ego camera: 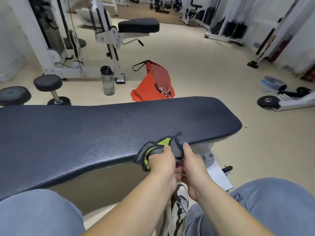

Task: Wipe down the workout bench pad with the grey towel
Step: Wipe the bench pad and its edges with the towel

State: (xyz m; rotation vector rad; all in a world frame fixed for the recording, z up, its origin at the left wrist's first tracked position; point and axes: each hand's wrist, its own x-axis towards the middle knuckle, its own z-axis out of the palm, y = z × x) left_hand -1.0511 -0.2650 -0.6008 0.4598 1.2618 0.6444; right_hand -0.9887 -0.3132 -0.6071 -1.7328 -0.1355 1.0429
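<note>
The dark textured bench pad [102, 132] stretches across the middle of the view from left to right. A crumpled grey towel [151, 149] with yellow-green patches lies at the pad's near edge, partly over the side. My left hand [162, 160] grips the towel's left part. My right hand [192, 160] pinches its right part, thumb on top. Both hands sit at the pad's near right edge, close together.
Beyond the pad on the floor stand a clear water bottle [107, 81] and an orange bag [154, 83]. Dumbbells [49, 87] lie at the left, a cable machine with a black seat [139, 25] behind. My knees in jeans frame the bottom.
</note>
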